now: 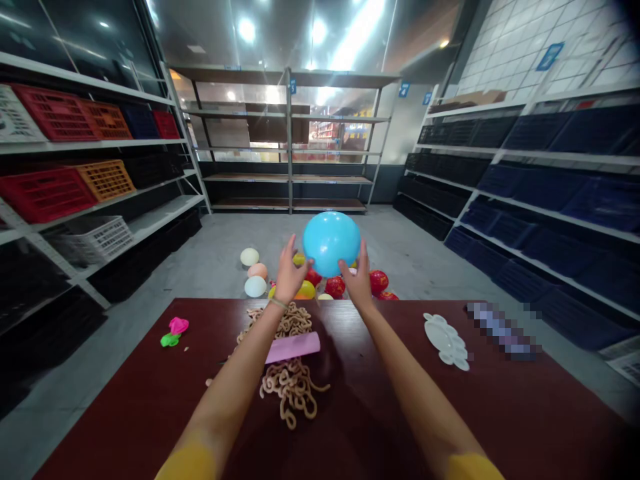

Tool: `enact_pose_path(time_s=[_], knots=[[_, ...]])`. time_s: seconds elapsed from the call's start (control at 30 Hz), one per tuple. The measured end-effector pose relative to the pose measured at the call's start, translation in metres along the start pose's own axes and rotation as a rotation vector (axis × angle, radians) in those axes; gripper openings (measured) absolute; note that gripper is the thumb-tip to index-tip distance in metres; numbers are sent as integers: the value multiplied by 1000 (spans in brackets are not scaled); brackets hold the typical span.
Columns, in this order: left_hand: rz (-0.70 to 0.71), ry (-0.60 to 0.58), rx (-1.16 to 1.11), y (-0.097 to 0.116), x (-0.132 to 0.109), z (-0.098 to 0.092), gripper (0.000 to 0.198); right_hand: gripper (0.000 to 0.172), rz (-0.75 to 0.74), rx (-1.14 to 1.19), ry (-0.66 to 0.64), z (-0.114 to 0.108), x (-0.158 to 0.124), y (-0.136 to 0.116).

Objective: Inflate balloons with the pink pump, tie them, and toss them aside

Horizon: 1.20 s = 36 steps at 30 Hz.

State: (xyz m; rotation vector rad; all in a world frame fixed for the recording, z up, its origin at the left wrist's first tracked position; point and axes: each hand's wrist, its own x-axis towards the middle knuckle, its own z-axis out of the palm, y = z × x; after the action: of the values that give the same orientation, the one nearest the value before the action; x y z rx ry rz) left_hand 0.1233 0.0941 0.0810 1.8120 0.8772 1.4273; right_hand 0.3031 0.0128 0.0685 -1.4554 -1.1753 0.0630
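Note:
A round, inflated blue balloon [331, 241] is up above the far edge of the table, between my two hands. My left hand [291, 272] is at its left side, thumb at the lower edge and fingers pointing up. On the other side, my right hand [357, 277] has its thumb over the front of the balloon and its fingers along the right edge. Below my left forearm, a pink cylinder-like piece [294, 347] lies on a heap of tan, curly, cord-like strands [293, 388]. The balloon's knot is not visible.
On the dark red table [370, 413] lie pink and green deflated balloons [175, 331], a white palette-like tray [446, 340] and a blurred-out object [504, 330]. Several inflated balloons [335, 287] rest on the floor beyond. Shelves [290, 179] with crates [45, 193] line the room.

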Motion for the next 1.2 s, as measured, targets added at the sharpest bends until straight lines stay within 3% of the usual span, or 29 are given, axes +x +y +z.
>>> enact_pose_path(time_s=[0.03, 0.17, 0.3, 0.43, 0.6, 0.8, 1.03, 1.1, 1.2], knots=[[-46, 21, 32, -6, 15, 6, 71, 77, 44, -128, 35, 1, 17, 7], [-232, -83, 64, -28, 51, 20, 35, 44, 89, -193, -39, 4, 57, 33], [-248, -124, 51, -41, 42, 14, 26, 33, 81, -203, -100, 9, 47, 45], [-313, -136, -8, -42, 18, -9, 27, 29, 52, -176, -168, 23, 20, 38], [-341, -108, -118, -28, -14, -63, 26, 29, -20, -60, -293, 53, -9, 7], [-368, -30, -23, -21, -72, -154, 27, 28, -120, 92, -474, 103, -53, -47], [-523, 211, 146, -71, -157, -260, 27, 22, -209, 192, -758, 188, -115, -89], [-574, 286, 187, -85, -176, -280, 26, 21, -234, 192, -842, 216, -130, -99], [-616, 368, 211, -97, -196, -294, 27, 21, -262, 165, -943, 261, -150, -110]])
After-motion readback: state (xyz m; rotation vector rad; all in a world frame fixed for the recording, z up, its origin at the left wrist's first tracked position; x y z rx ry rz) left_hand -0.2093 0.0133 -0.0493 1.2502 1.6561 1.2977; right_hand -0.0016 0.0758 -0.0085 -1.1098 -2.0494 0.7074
